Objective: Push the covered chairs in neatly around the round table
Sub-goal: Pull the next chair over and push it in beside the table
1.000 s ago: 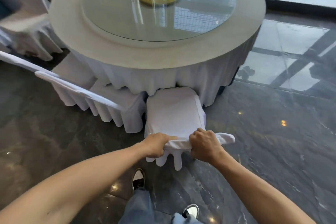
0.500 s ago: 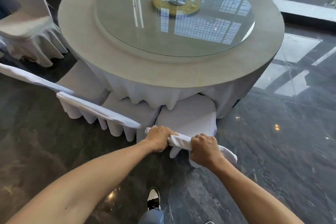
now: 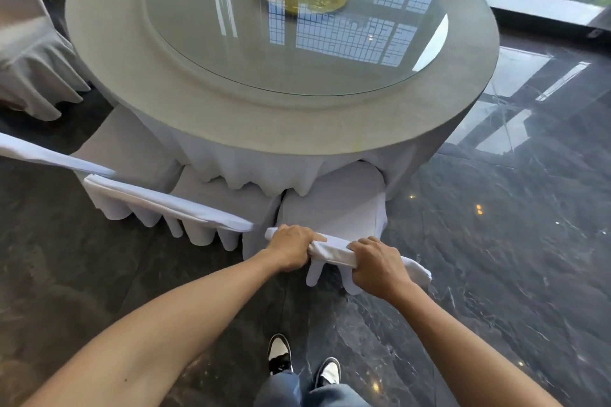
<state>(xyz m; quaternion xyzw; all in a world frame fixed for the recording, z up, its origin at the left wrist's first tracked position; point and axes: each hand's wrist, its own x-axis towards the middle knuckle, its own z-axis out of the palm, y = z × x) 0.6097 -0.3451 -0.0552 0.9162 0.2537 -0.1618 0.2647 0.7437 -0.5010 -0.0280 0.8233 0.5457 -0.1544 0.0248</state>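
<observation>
Our left hand (image 3: pixel 292 249) and right hand (image 3: pixel 377 266) are both closed tight on the top edge of the white cloth-covered chair (image 3: pixel 334 208), side by side. The top edge runs left to right, and the seat points away from our grip, partly under the round grey tabletop (image 3: pixel 139 53). We should push straight ahead, both hands the same, because they are equally near.

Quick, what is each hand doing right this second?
Left hand: closed around the top edge of the covered chair.
Right hand: closed around the same chair top, further right.
</observation>
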